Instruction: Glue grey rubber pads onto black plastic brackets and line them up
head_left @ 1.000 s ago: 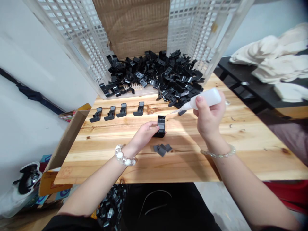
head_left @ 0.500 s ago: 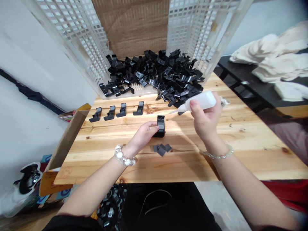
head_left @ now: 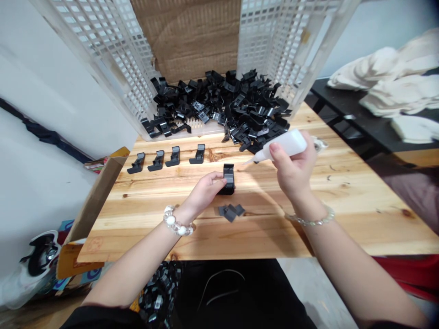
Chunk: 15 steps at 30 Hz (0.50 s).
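Note:
A black bent clip (head_left: 229, 176) is pinched in my left hand (head_left: 205, 192) near the middle of the table, its raised end facing away from me. My right hand (head_left: 295, 169) is wrapped round a white squeeze bottle (head_left: 290, 144) with a thin nozzle. The bottle tilts left and down, and its tip is just to the right of the clip, apart from it. Several small dark grey flat pads (head_left: 230, 212) lie on the wood below the clip. Four-sided gaps aside, a row of similar black clips (head_left: 173, 156) stands to the left.
A white plastic crate (head_left: 113, 68) on its side holds a heap of black clips (head_left: 219, 100), spilling onto the wooden table (head_left: 147, 228). Cardboard (head_left: 195, 36) lines its back. White cloth bundles (head_left: 394, 87) lie on a dark table at right. An open carton (head_left: 89, 201) stands at left.
The nozzle tip has drawn slightly away from the clip's upper end. My left hand and the clip have barely moved.

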Each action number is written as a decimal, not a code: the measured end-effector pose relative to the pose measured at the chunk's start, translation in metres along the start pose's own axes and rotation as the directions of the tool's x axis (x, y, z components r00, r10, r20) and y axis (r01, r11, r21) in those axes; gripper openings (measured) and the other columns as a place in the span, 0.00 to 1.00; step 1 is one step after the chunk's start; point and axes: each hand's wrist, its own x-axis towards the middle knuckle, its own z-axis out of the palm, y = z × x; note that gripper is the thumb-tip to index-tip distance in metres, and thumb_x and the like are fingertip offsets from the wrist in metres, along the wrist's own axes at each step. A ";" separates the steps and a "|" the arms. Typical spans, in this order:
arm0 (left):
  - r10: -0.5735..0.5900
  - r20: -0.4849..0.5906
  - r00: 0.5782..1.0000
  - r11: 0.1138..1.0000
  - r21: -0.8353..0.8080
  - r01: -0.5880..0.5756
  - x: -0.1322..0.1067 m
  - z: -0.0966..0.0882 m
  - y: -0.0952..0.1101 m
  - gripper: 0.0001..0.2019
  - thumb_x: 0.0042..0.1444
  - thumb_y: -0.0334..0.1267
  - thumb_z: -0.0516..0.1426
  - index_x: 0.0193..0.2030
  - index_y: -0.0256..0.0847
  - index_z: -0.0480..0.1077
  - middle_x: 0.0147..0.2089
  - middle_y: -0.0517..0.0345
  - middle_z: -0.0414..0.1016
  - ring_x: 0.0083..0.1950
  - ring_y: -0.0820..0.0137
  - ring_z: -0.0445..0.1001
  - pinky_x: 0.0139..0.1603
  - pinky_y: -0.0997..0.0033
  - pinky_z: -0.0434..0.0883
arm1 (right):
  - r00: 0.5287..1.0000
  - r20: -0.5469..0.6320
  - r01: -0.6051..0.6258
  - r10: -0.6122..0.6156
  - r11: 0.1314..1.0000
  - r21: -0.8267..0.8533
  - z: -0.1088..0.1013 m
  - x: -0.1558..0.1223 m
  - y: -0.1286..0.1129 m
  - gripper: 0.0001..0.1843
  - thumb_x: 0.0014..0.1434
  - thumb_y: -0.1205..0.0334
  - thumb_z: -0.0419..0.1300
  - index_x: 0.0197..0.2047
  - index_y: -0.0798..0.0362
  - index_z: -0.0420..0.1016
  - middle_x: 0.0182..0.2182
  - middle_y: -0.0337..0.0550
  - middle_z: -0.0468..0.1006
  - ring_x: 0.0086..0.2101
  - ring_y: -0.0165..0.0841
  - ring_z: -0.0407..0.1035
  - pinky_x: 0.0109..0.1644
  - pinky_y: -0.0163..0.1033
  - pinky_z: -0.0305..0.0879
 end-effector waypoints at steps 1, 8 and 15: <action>0.006 -0.002 1.000 1.000 0.002 -0.006 0.000 0.000 0.001 0.15 0.58 0.44 0.61 0.45 0.34 0.75 0.43 0.46 0.81 0.45 0.62 0.77 0.54 0.58 0.69 | 1.000 0.001 -0.003 0.003 1.000 0.007 0.000 0.000 0.001 0.19 0.53 0.46 0.68 0.30 0.48 0.65 0.23 0.34 0.66 0.22 0.29 0.62 0.23 0.37 0.61; 0.054 0.003 0.999 0.998 0.033 -0.054 -0.001 0.000 0.003 0.14 0.58 0.44 0.60 0.44 0.35 0.75 0.42 0.47 0.81 0.45 0.62 0.77 0.53 0.59 0.69 | 0.999 -0.005 -0.043 0.043 0.999 0.032 -0.001 0.000 0.006 0.19 0.53 0.45 0.68 0.31 0.47 0.65 0.23 0.35 0.66 0.22 0.30 0.62 0.22 0.38 0.60; 0.064 -0.008 0.998 0.996 0.058 -0.063 -0.002 0.001 0.004 0.12 0.59 0.43 0.59 0.43 0.36 0.74 0.41 0.48 0.80 0.45 0.62 0.77 0.54 0.58 0.69 | 0.999 -0.010 -0.037 0.038 0.998 0.056 -0.001 0.001 0.007 0.18 0.54 0.46 0.68 0.31 0.46 0.65 0.23 0.35 0.66 0.21 0.30 0.62 0.22 0.39 0.61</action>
